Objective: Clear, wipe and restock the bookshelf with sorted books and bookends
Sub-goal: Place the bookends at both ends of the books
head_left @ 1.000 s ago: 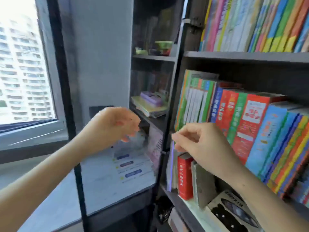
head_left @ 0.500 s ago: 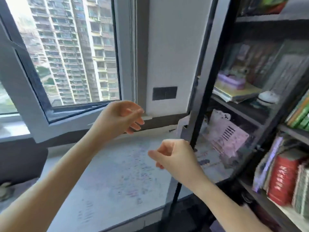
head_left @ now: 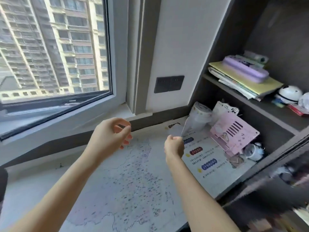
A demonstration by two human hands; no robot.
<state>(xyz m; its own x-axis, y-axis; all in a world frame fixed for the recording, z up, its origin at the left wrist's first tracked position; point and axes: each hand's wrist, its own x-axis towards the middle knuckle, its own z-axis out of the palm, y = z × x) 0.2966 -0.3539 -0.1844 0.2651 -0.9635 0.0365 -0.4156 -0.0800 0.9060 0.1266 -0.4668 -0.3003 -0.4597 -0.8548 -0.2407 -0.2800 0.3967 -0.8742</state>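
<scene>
Hovering over the surface point(head_left: 33, 190), 2 hands up, neither touching it. A map mat point(head_left: 133, 178) covers most of it.

Right hand point(head_left: 173, 145): grip closed in a pinch on a pale sheet point(head_left: 175, 131), which stands up from the fingers, clear of the mat. It is thin and half see-through. It may be a wipe or a plastic film; the blur is too heavy to say. If it is a wipe, holding it by 1 edge would let it hang free for unfolding.

Left hand point(head_left: 110, 134): fingers curled in, thumb tip close to forefinger, nothing visible in the grip. It is level with the right hand, near but apart, likely placed to take the sheet's other edge.

The bookshelf point(head_left: 242, 100) runs along the right side, beyond the right hand. It is not yet cleared.
- The upper board holds a stack of booklets point(head_left: 242, 81) lying flat, with a purple case point(head_left: 245, 71) on top. A white round figure point(head_left: 289, 94) sits just beside them.
- The lower bay, at surface level, holds a tilted pink box point(head_left: 234, 133). A paper roll point(head_left: 200, 113) stands behind it and a small white cup point(head_left: 254, 150) sits at its near corner.

In the way:
- The box and roll crowd the bay nearest the right hand and would need lifting out before any wiping there.
- A dark shelf front at lower right is blurred and hides whatever sits beyond it.
- A wall switch plate point(head_left: 168, 84) and the window point(head_left: 55, 47) are behind the hands, out of the work.
</scene>
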